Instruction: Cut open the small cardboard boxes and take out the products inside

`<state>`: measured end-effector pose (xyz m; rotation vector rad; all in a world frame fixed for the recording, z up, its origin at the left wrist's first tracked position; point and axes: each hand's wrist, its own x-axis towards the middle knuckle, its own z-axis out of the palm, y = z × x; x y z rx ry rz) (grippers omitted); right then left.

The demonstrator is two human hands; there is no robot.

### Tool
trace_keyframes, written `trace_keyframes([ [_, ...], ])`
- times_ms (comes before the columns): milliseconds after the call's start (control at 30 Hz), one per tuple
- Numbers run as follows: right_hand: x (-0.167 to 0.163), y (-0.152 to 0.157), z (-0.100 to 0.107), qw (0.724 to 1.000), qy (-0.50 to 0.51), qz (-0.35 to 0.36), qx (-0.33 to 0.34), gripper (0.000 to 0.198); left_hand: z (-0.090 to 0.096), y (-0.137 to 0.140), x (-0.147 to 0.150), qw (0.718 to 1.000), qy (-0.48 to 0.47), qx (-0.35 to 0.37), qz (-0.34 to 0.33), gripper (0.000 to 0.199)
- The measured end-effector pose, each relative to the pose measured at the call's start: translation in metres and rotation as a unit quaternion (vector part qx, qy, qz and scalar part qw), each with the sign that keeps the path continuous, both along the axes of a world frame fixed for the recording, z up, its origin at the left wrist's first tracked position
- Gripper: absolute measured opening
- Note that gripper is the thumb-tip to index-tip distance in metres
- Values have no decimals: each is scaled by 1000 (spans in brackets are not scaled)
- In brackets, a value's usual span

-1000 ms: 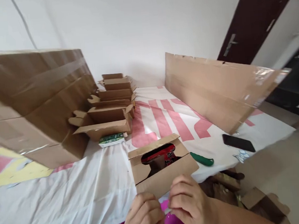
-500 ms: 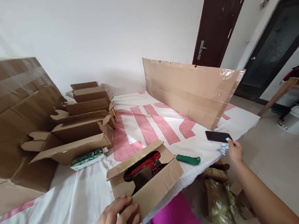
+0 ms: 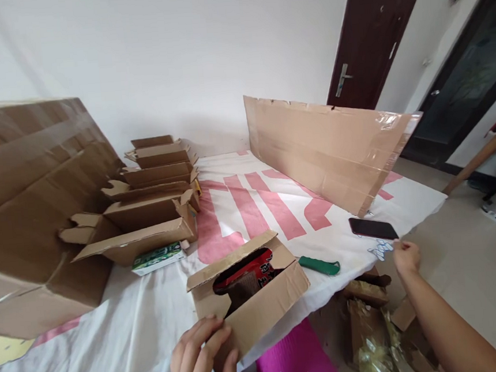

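Cardboard box (image 3: pixel 265 312) is sitting at the table's (image 3: pixel 151 327) front edge, perhaps risking a fall if the half-open left hand (image 3: pixel 202 352), resting on its near-left corner, pulls too hard, while the right hand (image 3: pixel 407 258) is pinching nearly closed near the phone (image 3: pixel 373 228), what it holds being unclear.

Bright magenta is being worn here, a vivid garment (image 3: pixel 295 355) glimpsed low down, narrowed at its upper end and broadened below, its cloth sprinkled with tiny pale specks by which a little light is caught. The left hand (image 3: pixel 195 352) is ungloved, the right hand (image 3: pixel 407 256) too, and the right forearm (image 3: pixel 448 316) is left uncovered.
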<state>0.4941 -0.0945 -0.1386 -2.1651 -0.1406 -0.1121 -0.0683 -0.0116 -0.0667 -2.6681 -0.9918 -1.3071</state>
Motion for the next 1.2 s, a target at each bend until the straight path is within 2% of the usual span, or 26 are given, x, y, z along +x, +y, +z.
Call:
trace_keyframes([
  [67, -11, 12, 13, 998, -42, 23, 28, 33, 6, 7, -2, 999, 46, 1, 9, 35],
  [167, -44, 38, 33, 984, -102, 123, 80, 41, 18, 16, -4, 990, 141, -11, 14, 46],
  [267, -101, 63, 57, 946, -140, 267, 117, 42, 32, 21, -4, 981, 191, -44, 11, 40],
  [333, -150, 74, 78, 903, -160, 379, 124, 35, 41, 22, -3, 977, 198, -74, 0, 36],
  [367, -176, 78, 90, 869, -177, 445, 123, 29, 44, 21, -2, 976, 198, -88, -5, 35],
  [400, -201, 82, 103, 789, -231, 559, 112, 23, 47, 21, 0, 976, 195, -98, -6, 33],
  [433, -225, 85, 114, 695, -285, 653, 96, 18, 49, 20, 1, 977, 187, -104, -2, 32],
  [467, -246, 89, 124, 615, -333, 711, 74, 18, 50, 19, 3, 979, 173, -106, 7, 30],
  [500, -264, 94, 133, 553, -376, 742, 48, 19, 49, 19, 4, 982, 154, -107, 21, 30],
  [533, -278, 99, 139, 515, -411, 752, 26, 19, 48, 18, 4, 985, 131, -107, 37, 29],
  [567, -287, 104, 143, 499, -438, 747, 6, 21, 45, 18, 3, 987, 102, -108, 55, 30],
  [633, -293, 113, 146, 513, -469, 718, -22, 24, 37, 19, -3, 989, 33, -107, 94, 33],
  [767, -277, 125, 143, 587, -503, 634, -36, 22, 18, 23, -17, 974, -95, -130, 158, 43],
  [833, -268, 126, 141, 619, -514, 593, -39, 19, 11, 22, -21, 966, -113, -148, 180, 44],
  [900, -261, 127, 138, 639, -511, 574, -50, 16, 8, 21, -22, 963, -99, -132, 211, 37],
  [1000, -257, 128, 132, 640, -465, 607, -67, 13, 8, 20, -23, 967, -34, -80, 238, 27],
  [1067, -257, 131, 128, 637, -419, 644, -69, 15, 10, 20, -24, 976, 6, -64, 210, 25],
  [1133, -257, 134, 124, 636, -384, 665, -71, 35, 12, 20, -24, 982, 20, -77, 170, 29],
  [1200, -258, 139, 120, 637, -357, 679, -80, 58, 13, 18, -23, 983, 22, -112, 144, 43],
])
